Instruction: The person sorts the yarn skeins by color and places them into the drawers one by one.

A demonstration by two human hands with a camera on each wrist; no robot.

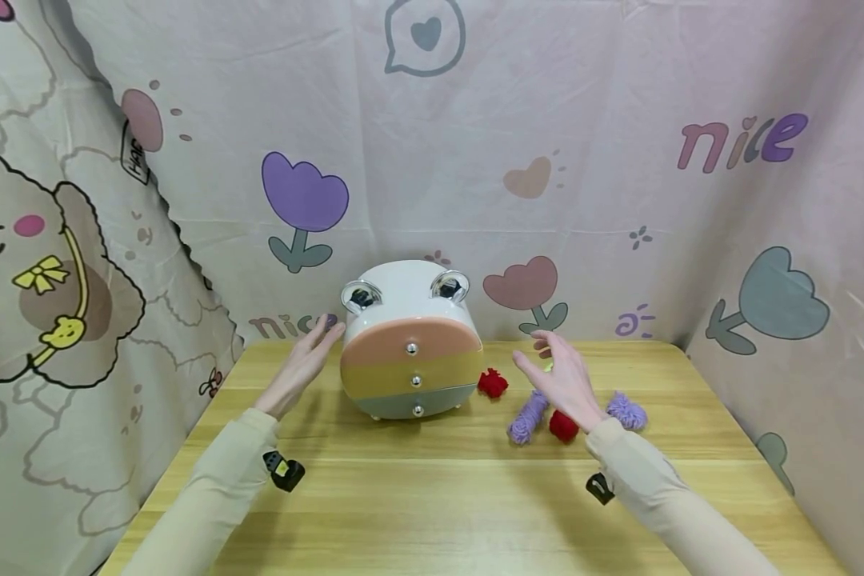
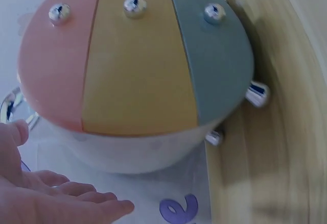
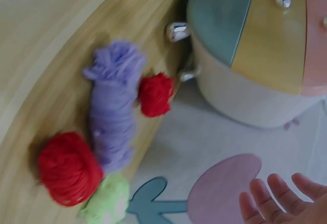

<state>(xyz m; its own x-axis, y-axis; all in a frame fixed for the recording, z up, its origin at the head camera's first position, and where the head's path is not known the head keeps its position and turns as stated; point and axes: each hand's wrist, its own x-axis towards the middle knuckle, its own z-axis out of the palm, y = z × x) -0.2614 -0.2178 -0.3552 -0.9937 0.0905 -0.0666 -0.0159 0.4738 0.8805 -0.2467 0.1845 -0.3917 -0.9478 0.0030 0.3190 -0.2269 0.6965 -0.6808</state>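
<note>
Cabinet [image 1: 412, 365] first: it stands upright toward the back of the counter [image 1: 418, 512], its rounded front of three coloured drawers facing me, its broader axis running left to right between my two sets of fingers. My left fingers [image 1: 313, 342] are the nearer. They lie just beside its left flank, near the left eye ring [image 1: 361, 297], so the cabinet is directly to their right. They are nearly straight and side by side, the thumb standing away from them, with nothing in their grasp; I cannot tell whether a tip touches the flank.

My right fingers [image 1: 558, 350] are loosely bent and apart from the thumb, likewise holding nothing, with the cabinet off to their left across a plain gap. Low in that gap sits a small red yarn ball [image 1: 493, 384]; a purple yarn bundle [image 1: 526, 422] lies closer to me, its long axis pointing away from me. I judge the right side has the longer reach.
</note>
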